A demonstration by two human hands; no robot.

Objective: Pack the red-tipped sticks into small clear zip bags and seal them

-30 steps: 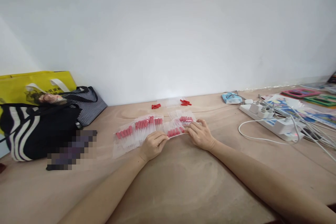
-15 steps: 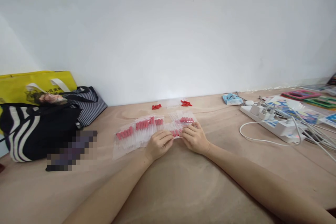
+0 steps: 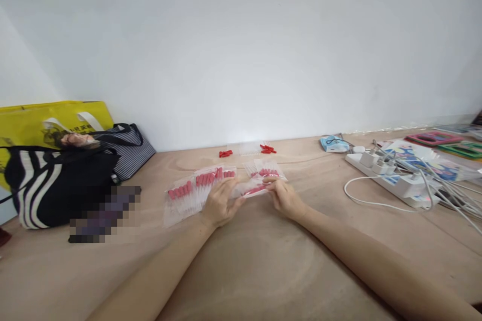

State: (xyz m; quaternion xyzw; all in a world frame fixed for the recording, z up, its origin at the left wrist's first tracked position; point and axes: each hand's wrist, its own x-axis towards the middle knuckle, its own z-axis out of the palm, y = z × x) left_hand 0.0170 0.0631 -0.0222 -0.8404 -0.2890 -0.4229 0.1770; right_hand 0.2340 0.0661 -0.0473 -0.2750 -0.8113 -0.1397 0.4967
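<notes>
A small clear plastic bag [image 3: 253, 189] with red pieces in it is stretched between my two hands, just above the table. My right hand [image 3: 286, 198] pinches its right end. At the left end, my left hand [image 3: 219, 203] has its thumb and fingers around the bag's edge. Just beyond lies another clear bag with red-ended pieces [image 3: 269, 172], partly hidden by the held bag. Left of my left hand, several overlapping bags with red-topped white sticks [image 3: 188, 195] lie in a fanned row. Farther back are loose red pieces [image 3: 226, 153] and a second red group [image 3: 268, 149].
White sticks [image 3: 249, 149] lie near the wall. At right are a white power strip [image 3: 391, 175] with cables, a blue face mask [image 3: 334, 144] and coloured frames [image 3: 433, 138]. A black bag [image 3: 64, 185], a striped bag [image 3: 130, 153] and a yellow bag [image 3: 94, 110] stand left.
The held bag is turned so its red pieces lie nearly lengthwise between my hands. My left fingers have stretched and shifted left, showing more of the bag. The view has shifted slightly.
</notes>
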